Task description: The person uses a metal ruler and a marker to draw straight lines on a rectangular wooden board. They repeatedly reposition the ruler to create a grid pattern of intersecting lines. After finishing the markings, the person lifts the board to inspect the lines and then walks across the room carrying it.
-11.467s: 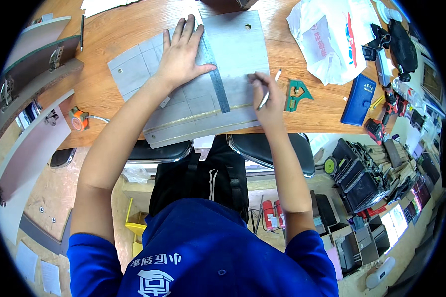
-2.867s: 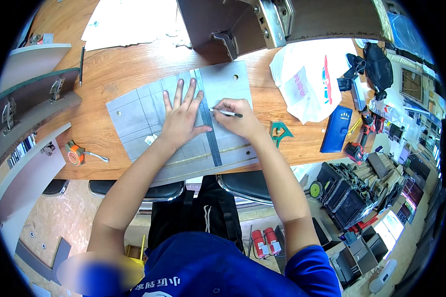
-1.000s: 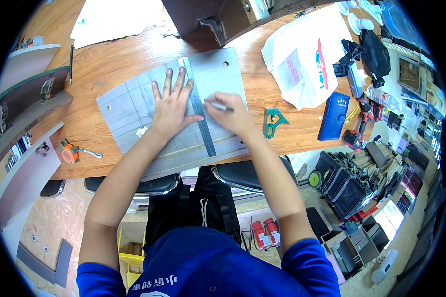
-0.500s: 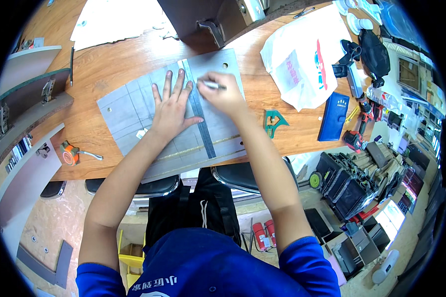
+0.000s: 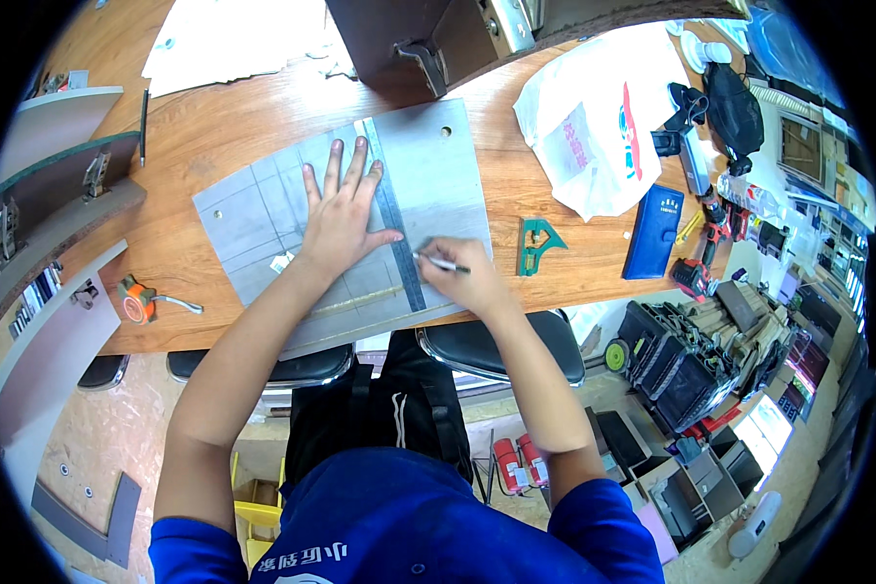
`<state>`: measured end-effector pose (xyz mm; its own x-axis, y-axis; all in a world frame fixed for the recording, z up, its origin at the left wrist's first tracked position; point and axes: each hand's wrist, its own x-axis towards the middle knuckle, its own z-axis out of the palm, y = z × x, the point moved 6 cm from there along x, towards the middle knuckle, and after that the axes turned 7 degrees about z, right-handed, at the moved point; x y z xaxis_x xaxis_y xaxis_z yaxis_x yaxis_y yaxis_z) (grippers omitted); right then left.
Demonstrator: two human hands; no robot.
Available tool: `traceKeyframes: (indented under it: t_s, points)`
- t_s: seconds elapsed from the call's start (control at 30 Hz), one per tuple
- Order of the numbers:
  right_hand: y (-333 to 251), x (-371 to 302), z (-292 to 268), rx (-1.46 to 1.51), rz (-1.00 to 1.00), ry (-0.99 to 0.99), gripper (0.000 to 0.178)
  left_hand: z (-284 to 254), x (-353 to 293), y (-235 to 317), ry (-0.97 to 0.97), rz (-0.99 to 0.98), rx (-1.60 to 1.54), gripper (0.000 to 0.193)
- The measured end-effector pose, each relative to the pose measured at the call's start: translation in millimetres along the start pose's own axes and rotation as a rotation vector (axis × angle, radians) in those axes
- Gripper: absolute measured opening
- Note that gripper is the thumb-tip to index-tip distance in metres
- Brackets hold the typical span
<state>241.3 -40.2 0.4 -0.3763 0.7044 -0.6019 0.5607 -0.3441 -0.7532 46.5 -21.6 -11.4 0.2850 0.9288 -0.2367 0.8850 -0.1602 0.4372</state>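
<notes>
A grey board (image 5: 428,175) with pencil-like lines and a few holes lies on the wooden table in front of me. Across it runs a steel ruler (image 5: 390,209), slanting from the far edge to the near edge. My left hand (image 5: 341,209) presses flat on the board with fingers spread, its thumb on the ruler. Closed round a slim pen (image 5: 446,264) is my right hand (image 5: 472,273), low on the board. The pen's tip is close to the ruler's right edge, near its lower part.
A green square-like tool (image 5: 538,246) and a blue notebook (image 5: 654,232) lie to the right, below a white plastic bag (image 5: 599,117). An orange tape measure (image 5: 138,300) sits at left. A brown cabinet piece (image 5: 389,44) stands at the far side; hinged panels (image 5: 58,195) stand at left.
My right hand has moved with the pen along the ruler, from near its far end down toward me. My left hand has stayed in place on the board.
</notes>
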Motion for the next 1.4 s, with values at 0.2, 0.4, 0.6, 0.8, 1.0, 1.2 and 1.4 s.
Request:
traceKeyframes:
  t_s: [0.2,0.4,0.6,0.8,1.0,1.2,1.4]
  points:
    - [-8,8,-2,-0.014,-0.108,0.111,0.010,0,1,3,0.036,0.018,-0.014,0.108]
    - [-60,103,-21,-0.052,-0.322,0.252,0.018,-1,-1,1,0.099,0.049,-0.006,0.104]
    - [-67,109,-24,-0.045,-0.378,0.203,0.018,-4,-1,4,0.102,0.055,0.022,0.104]
    - [15,-2,2,-0.054,-0.073,0.082,0.011,-1,1,4,0.063,0.051,-0.010,0.106]
    - [16,-50,0,0.214,-0.034,0.233,0.016,0,-1,1,0.054,0.037,-0.023,0.108]
    - [-5,-25,0,0.200,-0.192,0.254,0.023,2,-1,0,0.074,0.058,-0.023,0.107]
    - [9,-20,6,0.232,-0.186,0.274,0.023,2,-1,1,0.055,0.064,-0.012,0.109]
